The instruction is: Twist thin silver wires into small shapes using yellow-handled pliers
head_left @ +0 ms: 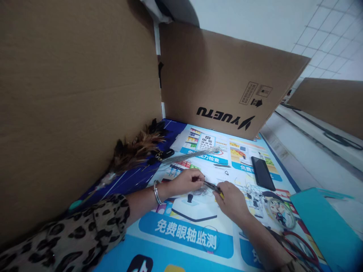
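Mid-frame, the right hand (233, 201) is clamping its grip on small yellow-handled metal pliers (213, 186); the left hand (185, 182) is pinching its grip on thin silver wire (203, 190) at their tip.

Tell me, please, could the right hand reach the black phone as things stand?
Probably yes: the black phone lies flat on the poster just beyond the right hand, with nothing bulky between them, though that hand is gripping pliers.
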The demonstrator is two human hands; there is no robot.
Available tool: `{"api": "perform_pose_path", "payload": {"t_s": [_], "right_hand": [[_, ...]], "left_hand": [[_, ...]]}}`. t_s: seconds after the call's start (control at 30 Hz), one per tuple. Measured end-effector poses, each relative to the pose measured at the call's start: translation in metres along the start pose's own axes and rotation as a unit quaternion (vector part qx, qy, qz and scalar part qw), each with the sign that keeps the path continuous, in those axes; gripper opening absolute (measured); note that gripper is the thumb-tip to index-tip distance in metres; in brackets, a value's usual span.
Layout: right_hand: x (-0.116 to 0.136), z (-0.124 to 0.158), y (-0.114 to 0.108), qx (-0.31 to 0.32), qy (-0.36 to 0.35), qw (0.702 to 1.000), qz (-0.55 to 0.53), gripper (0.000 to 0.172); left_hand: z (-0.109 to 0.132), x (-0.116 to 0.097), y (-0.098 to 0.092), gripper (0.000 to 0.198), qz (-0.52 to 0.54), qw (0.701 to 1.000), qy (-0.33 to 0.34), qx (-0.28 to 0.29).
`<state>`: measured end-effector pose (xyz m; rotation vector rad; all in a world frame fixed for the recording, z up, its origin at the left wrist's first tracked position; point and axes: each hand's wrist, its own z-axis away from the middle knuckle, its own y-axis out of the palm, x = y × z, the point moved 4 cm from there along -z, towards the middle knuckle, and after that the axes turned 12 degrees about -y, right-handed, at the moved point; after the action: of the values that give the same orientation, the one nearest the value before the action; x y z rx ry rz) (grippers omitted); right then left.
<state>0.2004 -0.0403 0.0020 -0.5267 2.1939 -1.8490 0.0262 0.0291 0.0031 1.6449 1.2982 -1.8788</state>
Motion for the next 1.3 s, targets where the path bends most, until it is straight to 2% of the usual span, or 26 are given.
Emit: {"api": "perform_pose_path", "payload": {"t_s": [1.3], "right_hand": [[-0.0007,0.0008,0.0015,0.000,0.001,1.000,-0.006,0.019]], "left_hand": [[-0.0002,-0.0007,-0.0002,0.009,0.001,1.000,0.002,-0.003]]}}
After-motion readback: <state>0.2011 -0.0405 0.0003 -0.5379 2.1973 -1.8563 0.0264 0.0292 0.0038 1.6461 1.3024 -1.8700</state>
